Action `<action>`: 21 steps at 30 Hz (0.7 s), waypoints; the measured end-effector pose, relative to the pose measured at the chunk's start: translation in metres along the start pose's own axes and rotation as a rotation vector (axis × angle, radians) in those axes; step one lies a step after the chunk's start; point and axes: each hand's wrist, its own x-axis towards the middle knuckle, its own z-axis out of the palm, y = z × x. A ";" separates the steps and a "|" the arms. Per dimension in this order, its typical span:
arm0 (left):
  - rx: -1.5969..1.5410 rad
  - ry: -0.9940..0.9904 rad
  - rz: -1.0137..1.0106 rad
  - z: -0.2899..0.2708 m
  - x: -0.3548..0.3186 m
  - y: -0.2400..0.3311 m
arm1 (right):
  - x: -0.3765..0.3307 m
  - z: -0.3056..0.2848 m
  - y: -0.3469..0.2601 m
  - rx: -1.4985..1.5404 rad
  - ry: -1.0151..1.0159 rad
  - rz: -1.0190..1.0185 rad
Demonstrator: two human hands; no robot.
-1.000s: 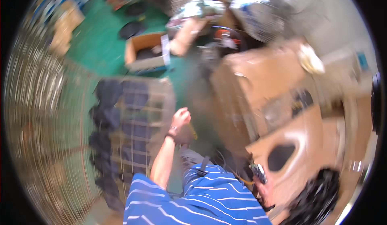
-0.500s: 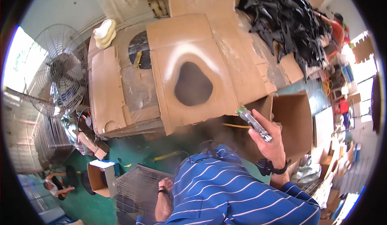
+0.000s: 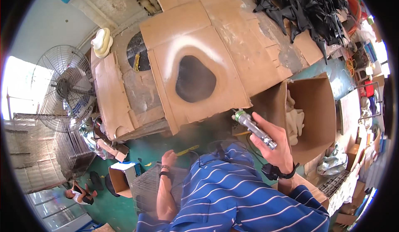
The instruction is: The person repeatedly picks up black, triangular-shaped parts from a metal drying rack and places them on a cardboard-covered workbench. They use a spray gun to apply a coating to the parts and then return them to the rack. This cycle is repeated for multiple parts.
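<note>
My right hand [image 3: 272,142] is wrapped round a silvery metal spray gun [image 3: 254,129] with a green ring near its front end. The gun points up and left, just off the near edge of a cardboard sheet [image 3: 228,95]. On that sheet lies a dark rounded-triangular patch [image 3: 196,79], with a white sprayed arc [image 3: 193,41] around its far side. Whether the patch is a hole or a flat piece, I cannot tell. Low on my left side, my left hand [image 3: 168,159] is loosely closed above a wire rack [image 3: 151,182], with nothing visible in it.
A deep cardboard box [image 3: 316,115] with pale glove-like shapes [image 3: 294,122] stands at right. Black limp pieces [image 3: 291,7] heap on the far right of the table. A large fan [image 3: 64,86] and cream stacked forms [image 3: 102,43] are at left. One person [image 3: 81,193] sits lower left.
My left hand has risen forward, away from my body. My view has turned slightly, and the box's contents now show. The right hand still grips the spray gun near the sheet's edge.
</note>
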 end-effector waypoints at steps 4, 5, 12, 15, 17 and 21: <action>0.102 -0.004 0.020 -0.009 0.009 -0.047 | -0.005 -0.009 0.004 -0.008 0.097 0.027; 0.107 0.035 0.048 -0.023 0.010 -0.096 | -0.004 -0.007 0.001 -0.016 0.067 0.008; 1.044 -0.309 0.242 -0.027 -0.012 -0.138 | -0.050 -0.037 0.008 -0.117 -0.019 0.160; 0.222 -0.471 0.319 -0.038 -0.003 -0.175 | -0.046 -0.032 0.000 -0.055 -0.127 0.095; -0.102 -0.551 0.274 -0.033 0.003 -0.162 | -0.043 -0.024 -0.006 -0.031 -0.158 0.062; -0.302 -0.109 -0.052 -0.023 0.008 -0.132 | -0.030 -0.011 -0.008 -0.027 -0.069 0.048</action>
